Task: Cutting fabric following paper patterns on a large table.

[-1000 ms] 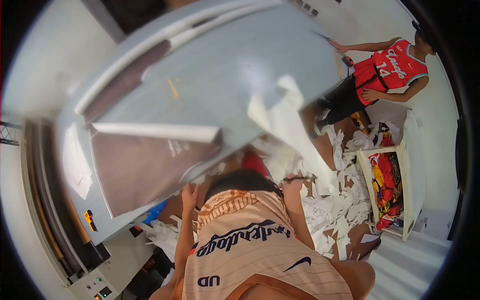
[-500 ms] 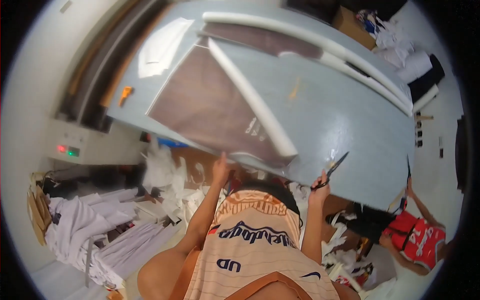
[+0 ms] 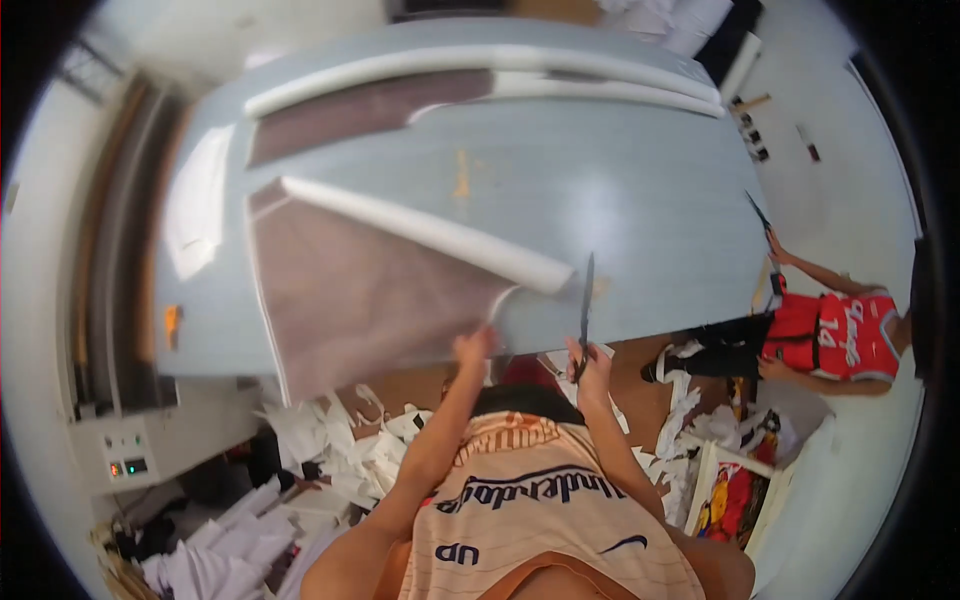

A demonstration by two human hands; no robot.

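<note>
A large brown sheet, its long far edge rolled into a white tube, lies on the blue-grey table. Its near left corner hangs over the table's front edge. At the sheet's near right edge my left hand is closed on it, though blur hides the exact finger grip. Black scissors are in my right hand, fingers through the handles, blades pointing away from me over the table's front edge.
Another white-backed brown roll lies along the far side. White sheets and an orange tool are at the left. White scraps litter the floor. At right, a co-worker in a red jersey holds scissors.
The view has turned and shifted. The brown sheet has come nearer, its left corner now over the edge. My left hand is now by its right end; the scissors point more straight ahead.
</note>
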